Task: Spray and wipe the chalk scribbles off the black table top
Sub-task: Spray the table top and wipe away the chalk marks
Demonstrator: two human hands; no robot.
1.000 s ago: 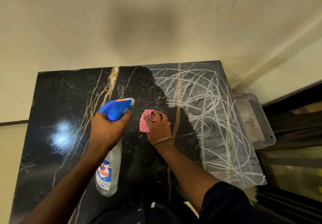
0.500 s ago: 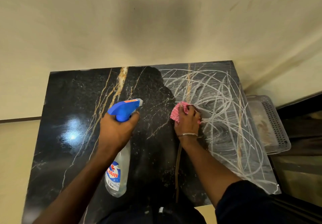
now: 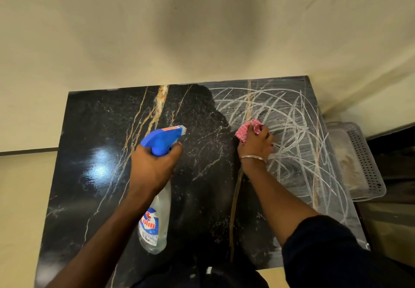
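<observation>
Nearest to you, your right arm reaches forward out of a dark sleeve (image 3: 325, 249) over the near edge of the black table top (image 3: 89, 135). On the left side you hold the spray bottle (image 3: 155, 222) above the stone, its clear body hanging down toward you and its label facing up. Your left hand (image 3: 155, 166) is wrapped round the bottle's neck, fingers curled under the blue trigger head (image 3: 161, 140), whose nozzle points away from you and to the right. The table under that hand is dark and glossy, with gold veins and a bright glare patch on the left.

Farther out, your right hand (image 3: 254, 146), with a thin bangle (image 3: 252, 157) at the wrist, presses down on the table, fingers bunched round a pink cloth (image 3: 246, 129) that sticks out past the knuckles. The cloth sits on the left border of the chalk scribbles (image 3: 296, 130), which cover the right part of the top from near edge to far edge as white loops and hazy smears.

Beside the table's right edge stands a perforated plastic basket (image 3: 368, 166). Behind everything rises a cream wall (image 3: 202, 29) with a dark shadow.
</observation>
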